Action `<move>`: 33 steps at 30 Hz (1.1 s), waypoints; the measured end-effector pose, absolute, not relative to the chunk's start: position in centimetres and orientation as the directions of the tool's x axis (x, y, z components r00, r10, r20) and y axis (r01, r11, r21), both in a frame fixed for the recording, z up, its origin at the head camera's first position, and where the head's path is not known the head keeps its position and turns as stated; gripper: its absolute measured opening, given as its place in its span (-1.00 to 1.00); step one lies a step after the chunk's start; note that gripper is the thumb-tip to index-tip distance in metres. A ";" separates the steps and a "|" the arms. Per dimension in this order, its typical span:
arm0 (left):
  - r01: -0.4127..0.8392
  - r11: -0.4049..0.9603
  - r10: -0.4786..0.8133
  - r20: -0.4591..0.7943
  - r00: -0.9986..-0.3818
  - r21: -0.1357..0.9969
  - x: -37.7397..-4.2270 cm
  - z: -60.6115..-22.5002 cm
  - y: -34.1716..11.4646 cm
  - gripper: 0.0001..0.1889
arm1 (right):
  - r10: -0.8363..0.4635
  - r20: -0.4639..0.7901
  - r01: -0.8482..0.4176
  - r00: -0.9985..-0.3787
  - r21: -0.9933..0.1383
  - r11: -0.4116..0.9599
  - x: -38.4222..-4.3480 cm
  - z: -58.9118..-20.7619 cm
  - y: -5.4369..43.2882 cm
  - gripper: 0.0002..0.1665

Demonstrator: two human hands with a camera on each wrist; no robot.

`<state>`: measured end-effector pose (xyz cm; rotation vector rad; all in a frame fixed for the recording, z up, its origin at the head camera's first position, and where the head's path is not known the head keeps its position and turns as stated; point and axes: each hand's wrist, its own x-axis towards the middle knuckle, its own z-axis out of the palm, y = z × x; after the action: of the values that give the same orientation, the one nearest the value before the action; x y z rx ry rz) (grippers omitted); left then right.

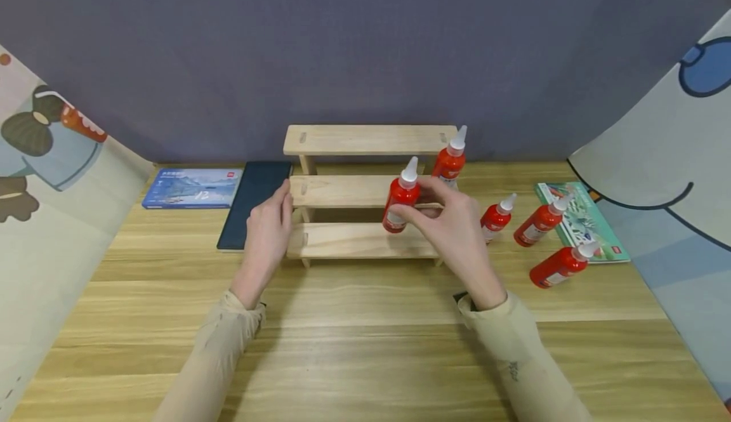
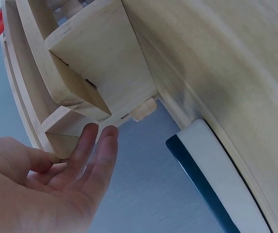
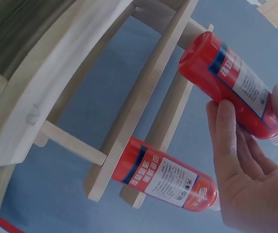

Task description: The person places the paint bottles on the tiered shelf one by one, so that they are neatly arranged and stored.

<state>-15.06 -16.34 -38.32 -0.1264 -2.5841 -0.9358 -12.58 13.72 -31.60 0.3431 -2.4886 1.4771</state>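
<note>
My right hand (image 1: 454, 225) grips a red squeeze bottle (image 1: 401, 197) with a white pointed nozzle between thumb and fingers. It is held upright over the right half of a three-tier wooden rack (image 1: 348, 191); in the right wrist view its base (image 3: 197, 51) shows. A second red bottle (image 3: 163, 177) stands at the right end of the rack's middle tier, partly behind the right hand. My left hand (image 1: 266, 225) is at the left end of the middle tier. In the left wrist view its thumb touches the board's corner, and the fingers (image 2: 88, 145) extend straight past the end.
Three more red bottles (image 1: 537, 225) stand on the table right of the rack, near a green box (image 1: 594, 222). On the left lie a dark flat case (image 1: 251, 200) and a blue box (image 1: 191, 187). A grey panel (image 1: 365, 47) rises behind the rack.
</note>
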 end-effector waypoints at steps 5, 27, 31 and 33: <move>0.213 0.773 -0.047 0.389 -0.920 0.597 -15.1 -38.4 -16.4 -0.56 | -0.081 0.370 -0.361 -0.925 -0.797 0.483 -13.2 -31.5 12.9 -0.41; 0.208 0.771 -0.048 0.381 -0.923 0.602 -15.1 -38.5 -16.3 -0.56 | -0.089 0.425 -0.411 -0.901 -0.771 0.486 -16.7 -31.3 10.0 -0.42; 0.205 0.775 -0.049 0.381 -0.923 0.598 -15.1 -38.4 -16.3 -0.56 | -0.078 0.434 -0.410 -0.898 -0.759 0.506 -17.2 -31.2 9.6 -0.40; 0.206 0.775 -0.049 0.382 -0.923 0.597 -15.1 -38.4 -16.3 -0.56 | -0.077 0.438 -0.414 -0.896 -0.758 0.505 -17.4 -31.2 9.5 -0.40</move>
<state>-15.12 -16.31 -38.35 -0.1194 -2.5907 -0.9335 -17.45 9.48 -31.21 0.4088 -2.4041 1.3481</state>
